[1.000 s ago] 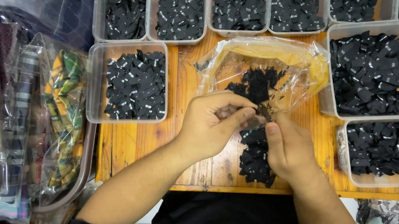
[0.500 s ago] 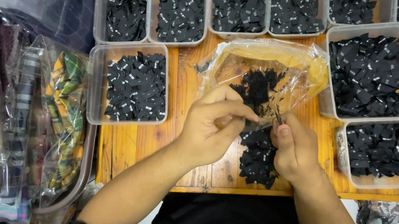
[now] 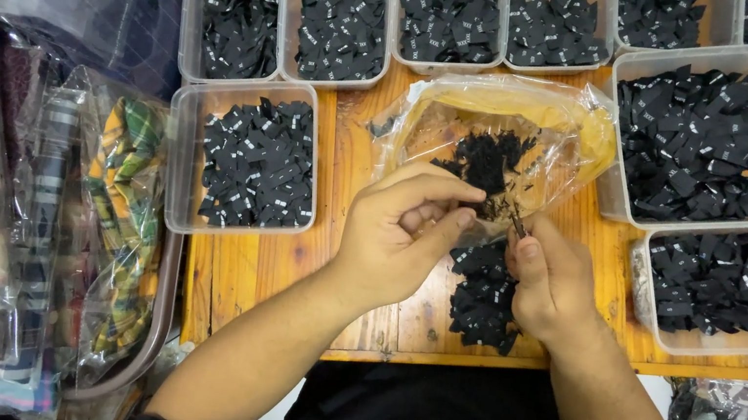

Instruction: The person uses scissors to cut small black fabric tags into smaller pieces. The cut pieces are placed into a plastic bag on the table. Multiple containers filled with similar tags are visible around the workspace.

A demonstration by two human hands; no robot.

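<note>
My left hand (image 3: 405, 234) and my right hand (image 3: 550, 278) meet over a wooden table (image 3: 246, 270), fingertips pinched close together. Between them is a small dark bit, likely a black fabric label (image 3: 517, 224), held by my right thumb and fingers. A loose pile of black labels (image 3: 485, 291) lies on the wood under my hands. Just beyond them, a crumpled clear plastic bag (image 3: 506, 121) holds more black labels.
Several clear plastic tubs of black labels ring the table: one at left (image 3: 249, 157), a row along the back (image 3: 343, 18), two at right (image 3: 712, 132) (image 3: 738, 284). Bagged checked fabrics (image 3: 122, 212) are stacked at far left.
My left hand's fingers have curled in and my index finger has stretched toward my right hand. My right hand shifted slightly right, still pinching at the labels.
</note>
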